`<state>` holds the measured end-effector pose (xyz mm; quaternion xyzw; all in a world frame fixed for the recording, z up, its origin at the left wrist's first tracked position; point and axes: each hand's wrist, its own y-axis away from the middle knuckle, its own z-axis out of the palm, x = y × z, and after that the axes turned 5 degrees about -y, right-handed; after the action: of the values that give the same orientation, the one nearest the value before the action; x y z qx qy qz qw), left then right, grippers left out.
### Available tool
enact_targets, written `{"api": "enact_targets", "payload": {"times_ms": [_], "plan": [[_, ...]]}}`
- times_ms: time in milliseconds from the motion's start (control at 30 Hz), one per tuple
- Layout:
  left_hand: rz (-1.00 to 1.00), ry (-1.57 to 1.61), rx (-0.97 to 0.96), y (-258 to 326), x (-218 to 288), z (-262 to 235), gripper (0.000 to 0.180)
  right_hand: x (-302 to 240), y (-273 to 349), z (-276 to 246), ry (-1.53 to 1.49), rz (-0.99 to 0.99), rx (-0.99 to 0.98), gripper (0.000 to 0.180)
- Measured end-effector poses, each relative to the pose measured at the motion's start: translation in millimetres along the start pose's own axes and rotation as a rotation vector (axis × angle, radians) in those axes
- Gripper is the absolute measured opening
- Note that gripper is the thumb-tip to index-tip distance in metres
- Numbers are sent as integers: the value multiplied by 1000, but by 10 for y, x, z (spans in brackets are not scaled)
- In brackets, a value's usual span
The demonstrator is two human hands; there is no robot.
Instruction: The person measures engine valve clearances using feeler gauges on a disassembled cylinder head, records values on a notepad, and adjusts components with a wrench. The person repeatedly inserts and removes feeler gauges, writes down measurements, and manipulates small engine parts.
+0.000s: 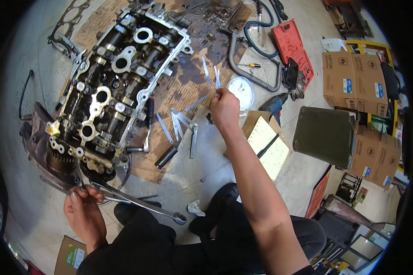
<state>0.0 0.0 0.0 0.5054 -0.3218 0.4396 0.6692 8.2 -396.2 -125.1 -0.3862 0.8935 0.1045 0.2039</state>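
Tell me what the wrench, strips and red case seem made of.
Wrench: likely steel, with a smooth, polished finish; bright highlights run along its length. Strips: probably thin metal, pale and smooth, judging by their flat, narrow shape, though plastic is possible. Red case: apparently moulded plastic, fairly matte, given its uniform colour and shaped recesses.

Left grip (85,211) holding wrench (141,203), right grip (225,109) metal strips (217,81)

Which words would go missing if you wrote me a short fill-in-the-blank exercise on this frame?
1. The colour of the open case is ____.
2. The ____ hand is nearer the metal strips.
3. The ____ hand is nearer the wrench.
4. In the picture, the drill is on the engine's ____ side.

Missing words: red; right; left; right.
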Motion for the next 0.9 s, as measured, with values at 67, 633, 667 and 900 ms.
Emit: {"api": "enact_targets", "payload": {"times_ms": [67, 633, 667, 900], "plan": [[30, -65, -9, -38, 25, -108, 27, 90, -115, 29, 42, 5, 97, 25], [-4, -121, -84, -248, 299, -65, 28, -160, -516, -115, 121, 258, -169, 17], [-3, -85, -62, -237, 262, -56, 28, -157, -533, -126, 117, 268, -180, 18], [-10, 50, -1, -192, 252, 50, 26, -78, -545, -63, 82, 333, -131, 20]]}}
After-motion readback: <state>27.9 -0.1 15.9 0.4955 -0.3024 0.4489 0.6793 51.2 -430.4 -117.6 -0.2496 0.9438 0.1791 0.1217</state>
